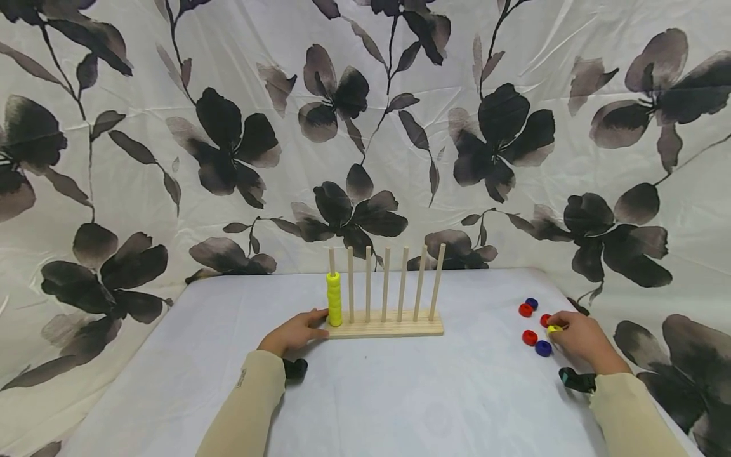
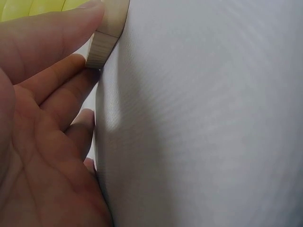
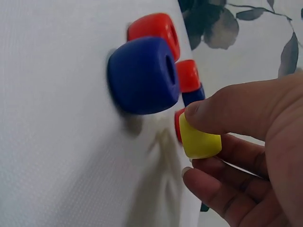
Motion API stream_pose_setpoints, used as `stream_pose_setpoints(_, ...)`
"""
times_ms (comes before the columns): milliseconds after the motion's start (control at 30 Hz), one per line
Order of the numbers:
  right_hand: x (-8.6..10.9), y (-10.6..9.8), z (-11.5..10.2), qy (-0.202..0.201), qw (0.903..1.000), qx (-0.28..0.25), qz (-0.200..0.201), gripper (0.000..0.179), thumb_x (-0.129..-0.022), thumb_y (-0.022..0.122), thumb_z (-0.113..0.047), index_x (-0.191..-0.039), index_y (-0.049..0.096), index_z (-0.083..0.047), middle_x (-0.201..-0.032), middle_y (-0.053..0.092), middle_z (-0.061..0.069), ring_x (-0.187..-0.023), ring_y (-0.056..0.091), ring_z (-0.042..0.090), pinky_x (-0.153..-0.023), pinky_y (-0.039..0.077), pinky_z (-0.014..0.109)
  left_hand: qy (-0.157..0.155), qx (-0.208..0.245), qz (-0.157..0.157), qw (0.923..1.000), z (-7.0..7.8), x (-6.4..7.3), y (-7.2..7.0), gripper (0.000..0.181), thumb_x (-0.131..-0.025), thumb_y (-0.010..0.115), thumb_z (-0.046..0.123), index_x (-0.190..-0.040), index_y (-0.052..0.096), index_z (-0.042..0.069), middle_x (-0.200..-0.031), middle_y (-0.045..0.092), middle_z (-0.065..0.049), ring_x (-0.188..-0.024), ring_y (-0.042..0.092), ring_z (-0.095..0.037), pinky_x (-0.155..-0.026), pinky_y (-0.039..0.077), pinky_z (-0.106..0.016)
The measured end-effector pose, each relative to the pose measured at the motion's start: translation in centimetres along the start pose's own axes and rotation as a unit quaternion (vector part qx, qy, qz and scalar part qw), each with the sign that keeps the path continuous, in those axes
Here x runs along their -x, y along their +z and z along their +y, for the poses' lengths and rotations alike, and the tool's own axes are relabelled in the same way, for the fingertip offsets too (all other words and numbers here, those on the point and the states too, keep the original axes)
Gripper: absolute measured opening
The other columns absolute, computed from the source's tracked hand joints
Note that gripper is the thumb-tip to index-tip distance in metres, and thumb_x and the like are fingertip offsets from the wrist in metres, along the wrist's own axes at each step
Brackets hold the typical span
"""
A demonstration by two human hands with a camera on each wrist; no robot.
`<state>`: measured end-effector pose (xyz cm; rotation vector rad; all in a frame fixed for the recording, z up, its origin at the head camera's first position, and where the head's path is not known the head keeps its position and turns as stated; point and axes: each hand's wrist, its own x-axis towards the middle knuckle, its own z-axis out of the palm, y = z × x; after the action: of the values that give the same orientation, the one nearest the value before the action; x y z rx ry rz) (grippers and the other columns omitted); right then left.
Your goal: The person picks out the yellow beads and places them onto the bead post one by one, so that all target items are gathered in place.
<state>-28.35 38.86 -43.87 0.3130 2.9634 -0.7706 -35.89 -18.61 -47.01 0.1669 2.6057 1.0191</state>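
Note:
A wooden peg stand point(image 1: 394, 326) with several upright pegs stands on the table, and yellow beads point(image 1: 334, 298) are stacked on its leftmost peg. My left hand point(image 1: 296, 331) grips the left end of the stand's base; up close, the thumb and fingers lie about the corner of that wooden base point(image 2: 103, 47). Far to the right, my right hand point(image 1: 585, 341) pinches a yellow bead point(image 3: 201, 141) between thumb and fingers. Close by it lie a blue bead point(image 3: 142, 75) and a red bead point(image 3: 156, 30), with more red and blue ones behind.
The loose beads, red point(image 1: 529, 337) and blue point(image 1: 543, 348) among them, lie scattered near the right edge of the white-covered table point(image 1: 434, 393). A floral curtain point(image 1: 365, 139) hangs behind the table and down its right side.

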Motion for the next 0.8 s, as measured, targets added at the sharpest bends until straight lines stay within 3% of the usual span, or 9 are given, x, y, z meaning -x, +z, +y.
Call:
stream_pose_setpoints(467, 0.9, -0.1, -2.5, -0.056, 0.9984, -0.012, 0.006, 0.038, -0.091, 0.064, -0.016, -0.124, 0.060, 0.002, -0.121, 0.059, 0.028, -0.099, 0.058, 0.037, -0.090, 0.052, 0.054, -0.002, -0.004, 0.000, 1.0000, -0.1, 0.0, -0.1, 0.068, -0.089, 0.068, 0.036, -0.149, 0.039, 0.024, -0.161, 0.023, -0.014, -0.149, 0.015, -0.039, -0.116, 0.014, -0.065)
stream_pose_setpoints(800, 0.7, 0.5, -4.5, -0.088, 0.9956, -0.031, -0.001, 0.037, -0.091, 0.066, -0.020, -0.123, 0.063, -0.003, -0.123, 0.059, 0.027, -0.103, 0.060, 0.037, -0.079, 0.058, 0.044, -0.002, -0.004, 0.002, 1.0000, 0.1, 0.2, -0.1, 0.067, -0.089, 0.067, 0.035, -0.149, 0.039, 0.023, -0.160, 0.025, -0.013, -0.149, 0.016, -0.038, -0.117, 0.014, -0.064)
